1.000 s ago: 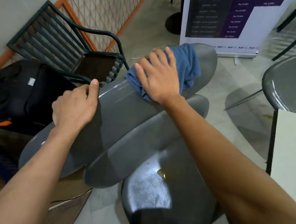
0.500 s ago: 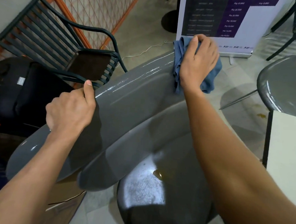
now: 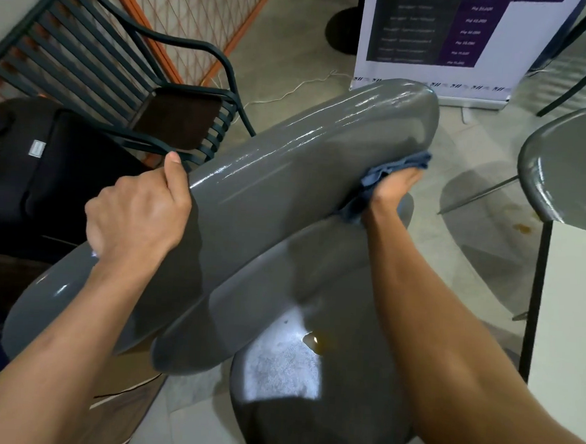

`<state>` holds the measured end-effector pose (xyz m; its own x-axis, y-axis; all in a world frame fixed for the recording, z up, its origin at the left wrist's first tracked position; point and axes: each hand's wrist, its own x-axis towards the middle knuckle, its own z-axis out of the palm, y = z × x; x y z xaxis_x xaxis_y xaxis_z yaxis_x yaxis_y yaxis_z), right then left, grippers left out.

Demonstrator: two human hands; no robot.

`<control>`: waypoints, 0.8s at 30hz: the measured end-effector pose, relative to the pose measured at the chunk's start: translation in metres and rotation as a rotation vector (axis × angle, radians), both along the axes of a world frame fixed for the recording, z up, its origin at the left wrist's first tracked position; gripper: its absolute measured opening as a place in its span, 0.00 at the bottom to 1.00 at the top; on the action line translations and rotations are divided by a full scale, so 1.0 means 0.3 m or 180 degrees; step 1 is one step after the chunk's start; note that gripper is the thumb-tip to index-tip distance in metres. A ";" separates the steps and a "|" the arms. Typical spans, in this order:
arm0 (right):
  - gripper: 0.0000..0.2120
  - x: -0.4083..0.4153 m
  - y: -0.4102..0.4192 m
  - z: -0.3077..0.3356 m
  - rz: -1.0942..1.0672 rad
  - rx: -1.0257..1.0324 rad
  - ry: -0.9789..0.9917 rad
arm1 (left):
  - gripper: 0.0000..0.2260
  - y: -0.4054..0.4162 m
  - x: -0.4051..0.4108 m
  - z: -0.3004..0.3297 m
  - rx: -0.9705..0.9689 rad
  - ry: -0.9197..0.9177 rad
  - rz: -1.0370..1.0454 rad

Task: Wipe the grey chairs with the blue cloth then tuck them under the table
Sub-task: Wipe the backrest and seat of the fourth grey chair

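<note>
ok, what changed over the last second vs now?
The right hand carried the blue cloth from the top of the backrest out to its far end, then down onto the seat-side face, near the lower edge. It holds the cloth throughout. The left hand stayed gripping the backrest's upper edge; the puddle remains on the seat.

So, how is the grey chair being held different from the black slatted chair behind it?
The glossy grey moulded chair has a smooth, solid backrest; the black metal slatted chair has an open back of thin bars. The grey chair is gripped by the left hand and wiped by the right hand with the blue cloth; the black chair stands untouched. The grey chair looks wet and shiny; the black chair looks matte.
</note>
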<state>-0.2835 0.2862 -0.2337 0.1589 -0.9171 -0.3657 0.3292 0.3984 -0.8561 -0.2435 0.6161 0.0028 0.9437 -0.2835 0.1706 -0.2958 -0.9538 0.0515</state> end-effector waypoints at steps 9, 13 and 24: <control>0.27 0.034 0.284 0.427 -0.0047 -0.0416 0.1346 | 0.32 -0.004 0.010 -0.010 -0.0005 -0.0103 -0.0023; 0.28 0.040 0.435 0.410 -0.0078 -0.1120 0.1308 | 0.33 -0.004 0.004 -0.001 0.0074 -0.0024 -0.0020; 0.28 -0.027 0.441 0.351 0.0279 0.0007 0.0914 | 0.33 -0.007 0.002 0.004 -0.0020 0.0045 -0.0012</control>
<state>-0.2917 0.4186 -0.1285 0.1272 -0.9036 -0.4090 0.0381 0.4165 -0.9083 -0.2428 0.6139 0.0040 0.9450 -0.2860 0.1589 -0.2986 -0.9524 0.0616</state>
